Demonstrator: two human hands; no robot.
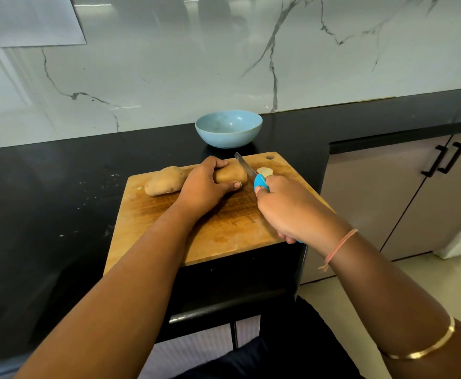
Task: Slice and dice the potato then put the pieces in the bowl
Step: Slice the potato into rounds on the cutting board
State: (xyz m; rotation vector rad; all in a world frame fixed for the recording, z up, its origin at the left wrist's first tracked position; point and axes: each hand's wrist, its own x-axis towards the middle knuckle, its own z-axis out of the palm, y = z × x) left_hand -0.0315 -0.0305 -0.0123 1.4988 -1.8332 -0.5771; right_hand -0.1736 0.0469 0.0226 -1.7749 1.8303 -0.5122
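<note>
Early slicing: the left hand (204, 184) curls round the potato (166, 181) at 12 o'clock on the cutting board (224, 228), the right hand (286, 206) grips the blue-handled knife (244, 165) at its end (one slice (265, 170) lies beside), so another straight downward cut seems due.

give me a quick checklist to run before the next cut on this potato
1. Left hand holds the potato down on the cutting board: ok.
2. Left fingers behind the knife blade: ok, though the thumb lies close.
3. Right hand grips the knife handle: ok.
4. Cut slice lies right of the blade, out of its path: ok.
5. Bowl stands behind the board, ready for pieces: ok.
</note>
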